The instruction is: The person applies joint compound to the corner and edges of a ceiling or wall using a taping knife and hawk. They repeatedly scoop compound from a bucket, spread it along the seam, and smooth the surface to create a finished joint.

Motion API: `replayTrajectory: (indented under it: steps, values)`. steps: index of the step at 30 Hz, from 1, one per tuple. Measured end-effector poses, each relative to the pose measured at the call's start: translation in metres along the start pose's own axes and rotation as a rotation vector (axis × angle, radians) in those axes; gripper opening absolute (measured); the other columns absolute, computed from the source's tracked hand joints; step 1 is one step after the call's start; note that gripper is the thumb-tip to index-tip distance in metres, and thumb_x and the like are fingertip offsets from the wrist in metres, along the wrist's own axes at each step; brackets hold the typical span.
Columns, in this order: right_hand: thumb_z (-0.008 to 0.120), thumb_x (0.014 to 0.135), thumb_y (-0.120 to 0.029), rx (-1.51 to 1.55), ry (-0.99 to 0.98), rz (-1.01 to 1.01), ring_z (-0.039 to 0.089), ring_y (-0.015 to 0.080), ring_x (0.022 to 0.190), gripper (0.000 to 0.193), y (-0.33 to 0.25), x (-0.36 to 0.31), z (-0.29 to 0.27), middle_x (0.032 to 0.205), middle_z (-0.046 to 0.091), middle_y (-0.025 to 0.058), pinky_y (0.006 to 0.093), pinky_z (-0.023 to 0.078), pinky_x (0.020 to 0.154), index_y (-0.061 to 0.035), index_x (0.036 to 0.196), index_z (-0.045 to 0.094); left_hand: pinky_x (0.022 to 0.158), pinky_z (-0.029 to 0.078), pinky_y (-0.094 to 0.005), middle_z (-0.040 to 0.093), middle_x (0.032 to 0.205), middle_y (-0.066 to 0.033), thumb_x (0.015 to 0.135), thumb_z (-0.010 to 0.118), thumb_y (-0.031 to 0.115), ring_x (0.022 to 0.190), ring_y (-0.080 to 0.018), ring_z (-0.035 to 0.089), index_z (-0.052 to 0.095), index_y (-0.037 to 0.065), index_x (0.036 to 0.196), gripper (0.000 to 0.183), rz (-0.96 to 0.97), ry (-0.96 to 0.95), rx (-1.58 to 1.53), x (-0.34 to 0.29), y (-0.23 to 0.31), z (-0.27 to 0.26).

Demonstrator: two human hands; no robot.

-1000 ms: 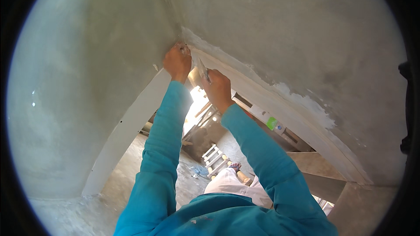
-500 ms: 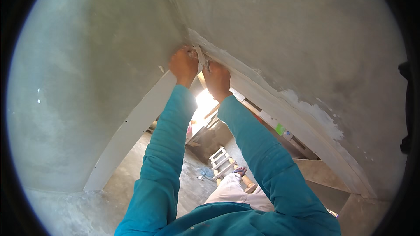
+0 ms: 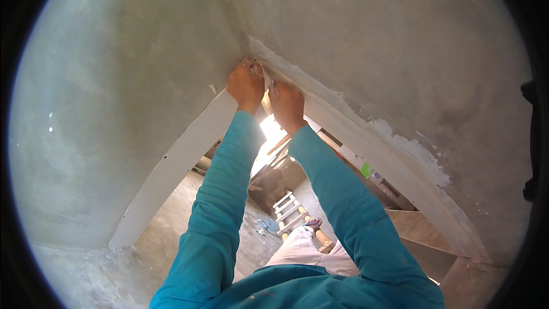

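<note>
Both arms reach up and away to the corner where two grey plastered faces meet, above a peak of two white trim boards. My left hand (image 3: 246, 86) is closed against the corner. What its fingertips hold is too small to make out. Just to its right and slightly lower, my right hand (image 3: 287, 104) is closed too, thumb up, at the top of the right white board (image 3: 394, 163). A thin pale strip (image 3: 265, 75) runs between the hands, its lower end at my right thumb. The left white board (image 3: 171, 169) slopes down from below my left hand.
Rough white filler (image 3: 414, 151) edges the right board. Far below, a wooden ladder (image 3: 290, 210) stands under my foot, with a bluish crumpled thing (image 3: 269, 226) beside it on the grey floor. Bright light comes through an opening behind my wrists.
My left hand has shifted slightly right, and its fingers now cover more of the pale strip's upper part. My right hand has moved a little right and down, still closed.
</note>
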State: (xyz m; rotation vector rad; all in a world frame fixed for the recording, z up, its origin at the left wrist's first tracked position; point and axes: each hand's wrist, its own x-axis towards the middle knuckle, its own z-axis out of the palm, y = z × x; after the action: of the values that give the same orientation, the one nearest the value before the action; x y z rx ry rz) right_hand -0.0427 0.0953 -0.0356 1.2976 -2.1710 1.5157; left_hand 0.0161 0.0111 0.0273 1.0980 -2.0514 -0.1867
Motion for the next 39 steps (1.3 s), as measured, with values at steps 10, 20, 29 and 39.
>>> replayTrajectory:
  steps: [10, 20, 29, 39]
  values:
    - [0.063, 0.090, -0.016, -0.175, -0.008, -0.020, 0.068, 0.0380, 0.072, 0.018, -0.010, 0.005, 0.000, 0.079, 0.070, 0.0167, 0.0494, 0.052, 0.066, -0.0039, 0.102, 0.065, 0.081, 0.051, -0.0473, 0.069, 0.105, -0.0104, 0.090, 0.060, 0.022, 0.098, -0.0338, 0.067, 0.072, 0.011, 0.101, 0.020, 0.031, 0.018, -0.034, -0.004, -0.005, 0.006]
    - [0.062, 0.089, -0.017, -0.275, -0.056, -0.018, 0.068, 0.0383, 0.069, 0.017, -0.008, 0.013, 0.004, 0.076, 0.070, 0.0180, 0.0507, 0.052, 0.062, -0.0051, 0.101, 0.064, 0.076, 0.052, -0.0484, 0.072, 0.098, -0.0100, 0.091, 0.058, 0.021, 0.089, -0.0353, 0.068, 0.073, 0.013, 0.098, 0.018, -0.019, 0.031, 0.016, -0.005, 0.002, 0.007]
    - [0.063, 0.088, -0.017, -0.231, 0.030, -0.061, 0.069, 0.0365, 0.072, 0.021, -0.008, 0.009, 0.010, 0.080, 0.071, 0.0153, 0.0494, 0.053, 0.066, -0.0069, 0.106, 0.067, 0.079, 0.051, -0.0479, 0.073, 0.100, -0.0100, 0.090, 0.061, 0.020, 0.094, -0.0353, 0.067, 0.074, 0.013, 0.094, 0.016, 0.050, 0.075, -0.089, -0.002, -0.008, 0.003]
    - [0.067, 0.084, -0.014, -0.121, 0.022, -0.079, 0.067, 0.0383, 0.077, 0.014, -0.015, 0.016, 0.003, 0.084, 0.070, 0.0173, 0.0489, 0.051, 0.068, -0.0067, 0.096, 0.067, 0.077, 0.051, -0.0485, 0.072, 0.100, -0.0074, 0.091, 0.059, 0.025, 0.094, -0.0339, 0.067, 0.074, 0.016, 0.097, 0.018, -0.044, -0.020, -0.025, -0.001, 0.006, -0.001]
